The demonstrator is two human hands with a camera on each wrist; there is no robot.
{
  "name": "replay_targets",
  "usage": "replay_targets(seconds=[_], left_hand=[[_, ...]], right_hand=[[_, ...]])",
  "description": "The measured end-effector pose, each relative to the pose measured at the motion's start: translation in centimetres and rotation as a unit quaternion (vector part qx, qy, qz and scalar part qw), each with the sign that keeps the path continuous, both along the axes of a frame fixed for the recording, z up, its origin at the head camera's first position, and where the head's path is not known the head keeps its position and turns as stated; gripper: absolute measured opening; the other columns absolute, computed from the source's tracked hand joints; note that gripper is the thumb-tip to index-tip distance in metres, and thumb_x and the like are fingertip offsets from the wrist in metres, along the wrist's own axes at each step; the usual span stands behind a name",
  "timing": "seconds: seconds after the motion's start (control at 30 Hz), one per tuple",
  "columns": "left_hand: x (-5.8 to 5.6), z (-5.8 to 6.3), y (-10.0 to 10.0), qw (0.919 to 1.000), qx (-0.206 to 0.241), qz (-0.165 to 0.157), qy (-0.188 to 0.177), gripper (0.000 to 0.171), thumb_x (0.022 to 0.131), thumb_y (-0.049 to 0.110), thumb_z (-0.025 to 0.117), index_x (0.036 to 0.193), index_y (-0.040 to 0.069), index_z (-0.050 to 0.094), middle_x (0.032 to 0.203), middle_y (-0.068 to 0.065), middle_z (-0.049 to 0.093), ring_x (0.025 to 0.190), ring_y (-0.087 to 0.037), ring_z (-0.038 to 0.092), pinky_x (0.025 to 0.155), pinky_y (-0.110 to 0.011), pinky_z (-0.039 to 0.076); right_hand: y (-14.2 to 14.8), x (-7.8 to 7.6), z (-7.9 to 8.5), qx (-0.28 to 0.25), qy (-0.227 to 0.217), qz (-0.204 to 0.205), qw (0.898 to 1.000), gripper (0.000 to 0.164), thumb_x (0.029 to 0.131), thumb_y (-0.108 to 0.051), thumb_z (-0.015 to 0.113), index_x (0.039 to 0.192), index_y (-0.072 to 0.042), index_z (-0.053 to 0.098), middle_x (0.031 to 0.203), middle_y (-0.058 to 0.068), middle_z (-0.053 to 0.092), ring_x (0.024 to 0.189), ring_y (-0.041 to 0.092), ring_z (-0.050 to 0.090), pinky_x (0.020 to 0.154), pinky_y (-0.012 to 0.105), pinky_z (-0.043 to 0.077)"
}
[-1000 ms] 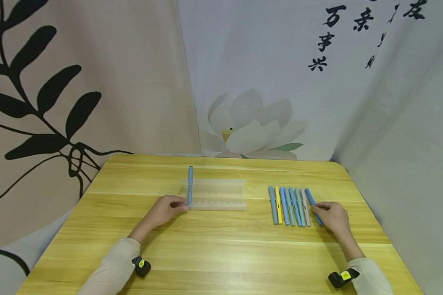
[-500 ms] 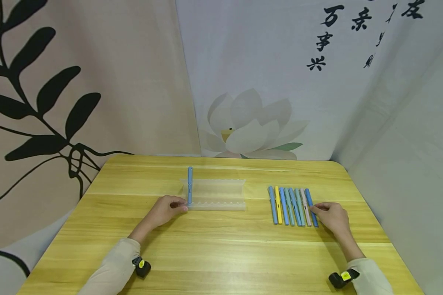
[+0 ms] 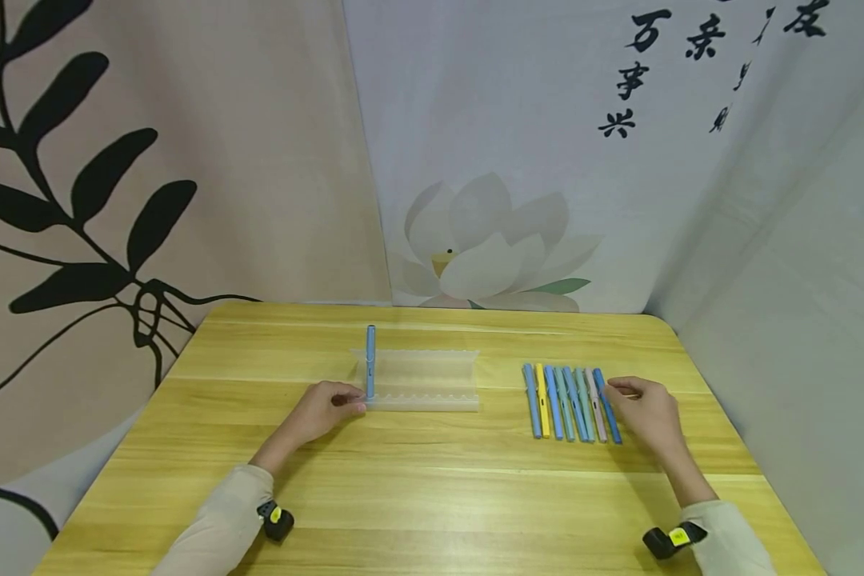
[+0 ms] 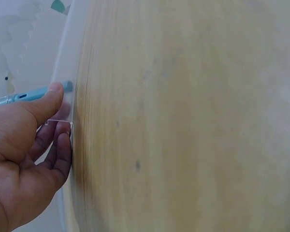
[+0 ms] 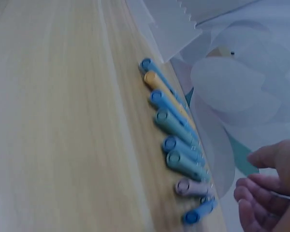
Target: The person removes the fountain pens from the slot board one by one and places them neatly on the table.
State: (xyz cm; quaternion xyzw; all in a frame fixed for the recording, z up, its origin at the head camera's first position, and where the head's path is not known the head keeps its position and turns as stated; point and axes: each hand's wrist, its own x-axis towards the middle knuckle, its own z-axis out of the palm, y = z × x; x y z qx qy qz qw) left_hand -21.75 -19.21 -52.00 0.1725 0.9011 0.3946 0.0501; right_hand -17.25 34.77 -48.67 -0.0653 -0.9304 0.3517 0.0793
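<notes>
A clear plastic pen rack with a notched front strip stands left of the table's middle. One blue pen leans upright in its left end. My left hand pinches the rack's left edge, its thumb over the lower end of that pen in the left wrist view. To the right, several pens lie side by side in a row, among them a yellow pen and a pinkish-grey pen. Beside the outermost dark blue pen is my right hand, thumb and fingers apart, holding nothing.
The wooden table has its back edge against a curtain printed with a flower and writing. Bare wood lies between the rack and the pen row. A black camera is strapped to each wrist.
The outermost blue pen swung from a slant to nearly parallel with its neighbours. My right hand then let go of it and shifted toward its far end. My left hand stayed still.
</notes>
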Motion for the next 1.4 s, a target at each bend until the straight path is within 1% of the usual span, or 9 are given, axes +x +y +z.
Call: replay_targets(seconds=[0.07,0.23,0.4,0.5,0.67,0.83,1.03,1.2,1.4], left_hand=[[0.0,0.0,-0.1,1.0000,0.000,0.001,-0.001,0.026,0.095,0.021,0.074,0.115,0.005,0.077,0.102,-0.002,0.075,0.093,-0.014,0.065,0.085,-0.037,0.054],[0.0,0.0,-0.1,1.0000,-0.001,0.003,-0.003,0.026,0.095,0.022,0.074,0.116,0.005,0.077,0.102,-0.001,0.075,0.093,-0.014,0.065,0.085,-0.038,0.055],[0.0,0.0,-0.3,1.0000,-0.002,0.003,-0.003,0.027,0.095,0.023,0.074,0.116,0.006,0.077,0.102,-0.001,0.075,0.093,-0.014,0.065,0.086,-0.039,0.055],[-0.1,0.0,-0.3,1.0000,0.001,0.001,-0.002,0.027,0.095,0.023,0.074,0.116,0.006,0.076,0.102,-0.001,0.075,0.093,-0.014,0.066,0.086,-0.038,0.055],[0.0,0.0,-0.3,1.0000,0.005,0.001,-0.003,0.027,0.096,0.023,0.074,0.116,0.005,0.076,0.101,-0.001,0.075,0.092,-0.014,0.065,0.085,-0.037,0.054],[0.1,0.0,-0.2,1.0000,0.003,0.003,-0.002,0.028,0.095,0.023,0.074,0.116,0.005,0.076,0.101,-0.001,0.075,0.093,-0.015,0.066,0.085,-0.038,0.055],[0.0,-0.2,-0.1,1.0000,0.001,0.004,-0.001,0.028,0.095,0.024,0.074,0.117,0.005,0.076,0.102,-0.001,0.075,0.094,-0.015,0.066,0.086,-0.040,0.055],[0.0,-0.2,0.0,1.0000,0.001,0.005,-0.001,0.028,0.095,0.023,0.074,0.117,0.005,0.076,0.102,-0.002,0.075,0.094,-0.015,0.066,0.087,-0.040,0.055],[0.0,-0.2,-0.1,1.0000,0.001,0.005,0.002,0.028,0.095,0.022,0.074,0.117,0.005,0.076,0.102,-0.001,0.075,0.093,-0.014,0.066,0.086,-0.039,0.055]], right_hand=[[-0.7,-0.1,0.4,-0.006,0.023,0.014,1.000,0.043,0.101,-0.038,0.066,0.124,-0.003,0.072,0.110,0.016,0.075,0.098,0.034,0.071,0.073,0.038,0.057],[-2.8,-0.3,1.2,-0.020,0.065,0.038,0.997,0.038,0.100,-0.034,0.068,0.124,-0.005,0.073,0.108,0.015,0.076,0.096,0.033,0.071,0.071,0.027,0.056],[-4.6,-1.0,0.9,-0.038,0.101,0.060,0.992,0.031,0.099,-0.030,0.070,0.120,-0.007,0.075,0.104,0.010,0.076,0.090,0.014,0.068,0.071,0.019,0.053],[-5.7,-1.6,0.6,-0.060,0.114,0.079,0.989,0.030,0.099,-0.028,0.071,0.118,-0.005,0.075,0.102,0.008,0.077,0.087,0.006,0.067,0.073,0.015,0.053],[-7.6,-2.6,0.6,-0.084,0.117,0.116,0.983,0.029,0.098,-0.029,0.072,0.118,-0.008,0.076,0.105,0.006,0.077,0.090,0.010,0.070,0.077,0.015,0.054],[-9.4,-3.4,0.4,-0.105,0.104,0.152,0.977,0.030,0.098,-0.031,0.072,0.120,-0.011,0.075,0.109,0.005,0.077,0.096,0.017,0.071,0.081,0.021,0.056],[-11.6,-4.2,0.0,-0.135,0.089,0.190,0.969,0.031,0.097,-0.030,0.072,0.122,-0.010,0.075,0.112,0.007,0.076,0.097,0.022,0.071,0.082,0.026,0.057],[-13.4,-4.6,-0.1,-0.155,0.071,0.214,0.962,0.031,0.096,-0.032,0.073,0.121,-0.014,0.075,0.112,0.003,0.076,0.098,0.020,0.071,0.082,0.029,0.058],[-15.4,-5.1,-0.4,-0.160,0.049,0.235,0.958,0.033,0.096,-0.033,0.074,0.122,-0.013,0.075,0.112,0.000,0.076,0.097,0.016,0.071,0.084,0.031,0.058]])
